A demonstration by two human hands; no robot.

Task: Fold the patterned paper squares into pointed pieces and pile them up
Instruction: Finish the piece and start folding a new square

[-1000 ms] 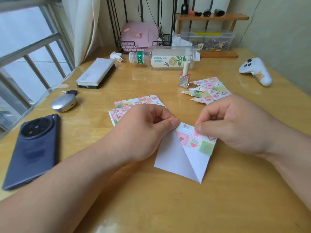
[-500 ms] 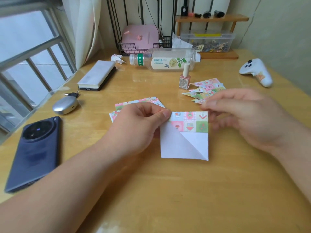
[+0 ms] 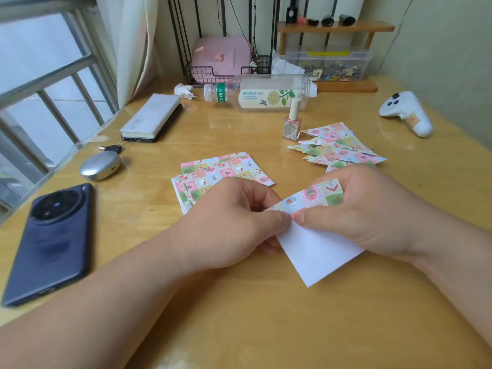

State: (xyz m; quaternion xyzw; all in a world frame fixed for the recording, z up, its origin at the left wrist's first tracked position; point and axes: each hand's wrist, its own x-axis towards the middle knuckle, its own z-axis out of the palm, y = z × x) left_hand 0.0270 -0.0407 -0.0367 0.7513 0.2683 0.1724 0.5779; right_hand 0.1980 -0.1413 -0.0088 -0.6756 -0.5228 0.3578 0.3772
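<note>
The paper square (image 3: 318, 246) is in the middle of the worktop (image 3: 266, 328), close to the person. It is part folded. Its white side faces up and comes to a point near the person. A flap with the little pictures on it is turned over along the top edge.

The left hand (image 3: 229, 225) pinches the paper at its left side, with the thumb on top and the fingers curled. The right hand (image 3: 372, 211) pinches it too, with the thumb on top and the fingers curled behind the flap. The two thumb tips almost touch each other.

Just behind the left hand lies a stack of flat squares (image 3: 213, 169), not yet folded. Behind the right hand lies the pile of pointed pieces (image 3: 338, 147), spread out a bit like a fan. A small pink nail polish bottle (image 3: 292, 123) stands just beside that pile. A clear plastic bottle (image 3: 261, 95) lies on its side farther back. A dark phone (image 3: 50, 241) lies face down far to the left.
</note>
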